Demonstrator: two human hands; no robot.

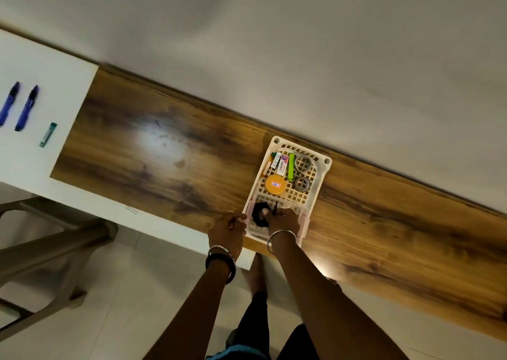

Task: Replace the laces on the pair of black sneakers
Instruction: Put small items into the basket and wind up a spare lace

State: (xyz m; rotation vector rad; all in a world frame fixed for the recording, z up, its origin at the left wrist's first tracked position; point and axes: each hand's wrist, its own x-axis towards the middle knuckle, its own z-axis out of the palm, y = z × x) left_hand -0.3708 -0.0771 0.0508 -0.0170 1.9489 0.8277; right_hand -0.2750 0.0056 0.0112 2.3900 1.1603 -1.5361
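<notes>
I read the right hand [282,221] inside the near end of the white basket [326,162], fingers curled round the black coil [259,214], apparently lace; the coil lies against the basket's near-left wall; the left hand [227,229] sits at that wall's outer side, fingers curled, grip not discernible; the basket rests on the wooden table [192,153]; an orange lid [275,184] lies mid-basket.
</notes>
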